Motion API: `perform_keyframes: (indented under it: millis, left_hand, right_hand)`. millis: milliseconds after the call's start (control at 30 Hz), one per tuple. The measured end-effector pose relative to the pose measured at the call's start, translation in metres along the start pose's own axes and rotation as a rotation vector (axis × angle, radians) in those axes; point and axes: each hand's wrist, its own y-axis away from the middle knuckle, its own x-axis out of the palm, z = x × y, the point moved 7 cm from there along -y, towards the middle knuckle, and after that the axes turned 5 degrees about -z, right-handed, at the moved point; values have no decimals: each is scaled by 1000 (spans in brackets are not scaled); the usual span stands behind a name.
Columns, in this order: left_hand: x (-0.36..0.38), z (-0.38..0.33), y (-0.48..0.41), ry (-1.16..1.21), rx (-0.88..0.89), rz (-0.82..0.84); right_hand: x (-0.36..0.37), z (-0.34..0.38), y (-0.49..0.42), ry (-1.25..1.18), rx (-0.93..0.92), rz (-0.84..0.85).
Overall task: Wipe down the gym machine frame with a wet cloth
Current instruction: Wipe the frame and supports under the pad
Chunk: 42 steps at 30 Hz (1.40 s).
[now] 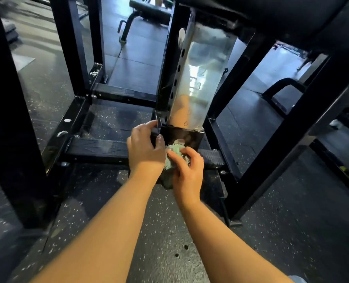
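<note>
The black gym machine frame point(271, 144) fills the view, with a shiny chrome adjustment post point(198, 78) rising from a black square sleeve point(181, 137) at its base. A crumpled green cloth point(174, 154) is pressed against the sleeve's lower front. My right hand point(187, 172) grips the cloth from below and the right. My left hand point(144, 148) rests on the sleeve's left edge, fingers curled around it, thumb touching the cloth.
Black frame bars point(100, 148) run along the speckled rubber floor point(128, 231) around the post. A thick black upright point(8, 119) stands close on the left. A slanted bar point(304, 111) crosses on the right. Another bench point(147, 11) stands far behind.
</note>
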Motion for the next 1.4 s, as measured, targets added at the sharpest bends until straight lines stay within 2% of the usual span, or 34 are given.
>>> perform_keyframes:
  millis: [67,167,200,267,333,367,433,533,567,633,733,833,933,1000,1133,1200,1300,1400]
  left_hand:
    - [-3,17,7,-3,-31,-29]
    - [-6,58,13,-36,-227,-14]
    - [-6,68,13,-33,-284,-11]
    - [-6,74,10,-13,-337,-14]
    - [-5,66,6,9,-325,-20]
    - [-4,60,6,6,-303,-20]
    - [-2,45,6,-20,-230,-11]
    - [1,24,7,-61,-146,26]
    - [2,18,6,-67,-143,37]
    - [2,8,5,-68,-151,48]
    - [4,-3,4,-51,-125,42]
    - [6,-7,2,-56,-109,71]
    - [3,-6,1,-9,-141,79]
    - [0,-7,-2,45,-156,77]
    - [3,-10,-4,27,-142,97]
    - [5,-10,-4,23,-140,94]
    - [7,-16,-4,46,-108,78]
    - [6,-24,-6,113,-112,72]
  right_hand:
    - [10,-12,22,41,-23,133]
    - [21,-8,37,92,-50,324]
    - [23,-4,32,80,-72,342]
    - [12,11,5,93,-146,214]
    - [5,7,-11,2,-96,158]
    - [3,1,-12,30,-119,127]
    - [7,-12,5,64,-78,202]
    - [14,-16,19,138,-174,322]
    - [7,-10,11,184,-231,284]
    - [-24,13,-22,219,-241,78]
    - [-53,35,-60,56,-235,-123]
    - [-32,55,-54,-65,-306,-108]
    - [9,45,-27,146,-511,5]
    - [16,35,-39,200,-543,-84]
    - [-11,81,-107,-14,-470,-406]
    - [-20,98,-135,84,-464,-463]
    - [-13,90,-121,170,-509,-444]
    - [6,61,-79,94,-603,-249]
